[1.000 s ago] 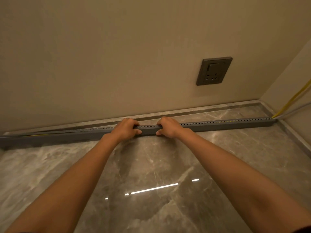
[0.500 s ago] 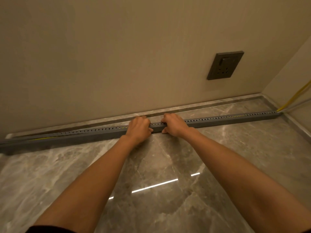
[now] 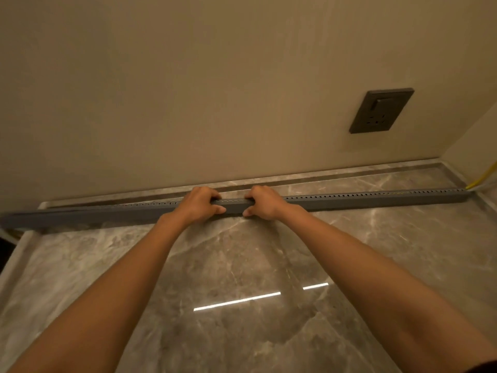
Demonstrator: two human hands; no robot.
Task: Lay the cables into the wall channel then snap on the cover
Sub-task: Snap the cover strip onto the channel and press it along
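Note:
A long grey cable channel (image 3: 376, 200) with a perforated top lies on the marble floor along the foot of the wall. My left hand (image 3: 199, 204) and my right hand (image 3: 265, 201) grip it near its middle, a hand's width apart, fingers over the top and thumbs on the front face. A yellow cable (image 3: 481, 179) and a grey cable leave the channel's right end and climb the side wall. Whether the cover sits fully on the channel I cannot tell.
A dark wall socket (image 3: 382, 110) sits on the beige wall above the channel's right part. A stone skirting strip (image 3: 336, 175) runs behind the channel. The glossy marble floor (image 3: 242, 265) reflects a ceiling light. A dark gap shows at the far left edge.
Both hands stay clamped on the channel and have closed in on each other a little. My view has swung left, so the socket and corner sit further right.

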